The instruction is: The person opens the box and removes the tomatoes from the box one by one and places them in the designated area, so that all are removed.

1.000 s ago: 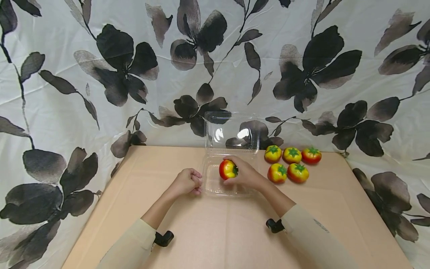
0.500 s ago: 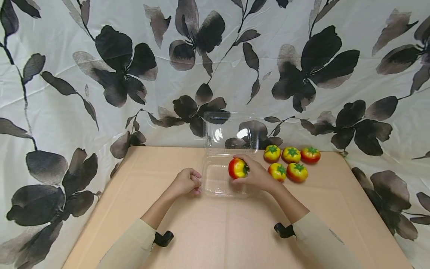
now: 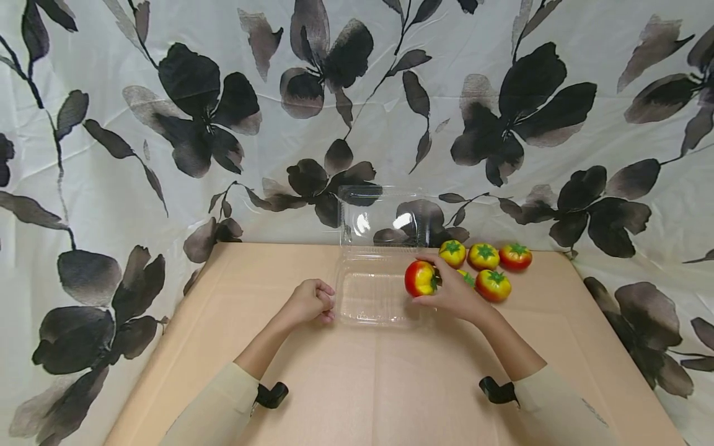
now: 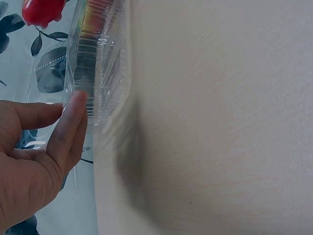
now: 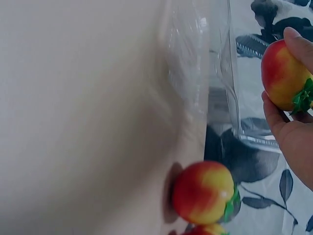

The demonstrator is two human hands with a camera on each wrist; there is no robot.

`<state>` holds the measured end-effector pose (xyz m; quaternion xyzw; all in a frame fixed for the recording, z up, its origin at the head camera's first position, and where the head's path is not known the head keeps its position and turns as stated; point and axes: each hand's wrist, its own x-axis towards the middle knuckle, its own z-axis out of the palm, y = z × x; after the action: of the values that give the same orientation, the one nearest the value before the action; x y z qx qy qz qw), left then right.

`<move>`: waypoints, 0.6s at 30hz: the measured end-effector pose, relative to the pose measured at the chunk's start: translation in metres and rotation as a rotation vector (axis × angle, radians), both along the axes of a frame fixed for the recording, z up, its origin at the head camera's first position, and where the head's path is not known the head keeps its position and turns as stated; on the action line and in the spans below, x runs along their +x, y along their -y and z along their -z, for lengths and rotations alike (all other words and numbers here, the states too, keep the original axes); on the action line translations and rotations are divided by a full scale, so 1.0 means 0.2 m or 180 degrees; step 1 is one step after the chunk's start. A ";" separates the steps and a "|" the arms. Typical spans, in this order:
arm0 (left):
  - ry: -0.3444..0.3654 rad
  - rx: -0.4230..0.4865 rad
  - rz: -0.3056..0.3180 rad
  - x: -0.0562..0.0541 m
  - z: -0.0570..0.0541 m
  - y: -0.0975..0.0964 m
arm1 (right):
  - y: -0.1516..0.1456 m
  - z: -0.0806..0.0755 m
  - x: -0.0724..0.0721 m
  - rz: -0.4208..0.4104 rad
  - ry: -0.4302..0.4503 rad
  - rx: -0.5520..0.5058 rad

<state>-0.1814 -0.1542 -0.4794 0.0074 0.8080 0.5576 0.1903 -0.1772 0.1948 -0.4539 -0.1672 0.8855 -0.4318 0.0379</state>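
My right hand [image 3: 453, 292] grips a red-and-yellow tomato-like fruit [image 3: 419, 278] with a green leafy cap, holding it at the right side of a clear plastic clamshell container [image 3: 362, 294]. Thumb and fingers wrap the fruit [image 5: 280, 73] near its cap in the right wrist view. At the container's left edge, my left hand [image 3: 307, 301] pinches the rim between thumb and fingers; the left wrist view shows the fingertips at a corner of the container [image 4: 100, 63]. The container's lid [image 3: 362, 217] stands raised at the back, against the cloth.
Several more such fruits lie in two rows right of the container, among them a front one [image 3: 493, 286] and a back one [image 3: 515, 257]; my right hand partly hides another. A tan tabletop [image 3: 357, 384] spreads in front. Behind hangs a white floral cloth [image 3: 401, 136].
My right hand has moved right with the fruit, from over the middle of the container to its right edge, now covering part of a fruit there. The left hand has stayed put.
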 end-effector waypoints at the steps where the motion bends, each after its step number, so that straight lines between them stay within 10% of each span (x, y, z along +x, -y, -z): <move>1: -0.0001 0.0001 -0.0002 0.00 0.00 0.00 | -0.02 0.00 0.00 0.0023 -0.0007 0.0019; 18: -0.0008 -0.0008 0.0011 -0.01 0.00 0.01 | -0.33 -0.08 0.07 0.0502 0.0091 0.0177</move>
<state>-0.1827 -0.1553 -0.4791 0.0093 0.8089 0.5563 0.1902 -0.1637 0.2607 -0.4371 -0.0896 0.9070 -0.4111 0.0210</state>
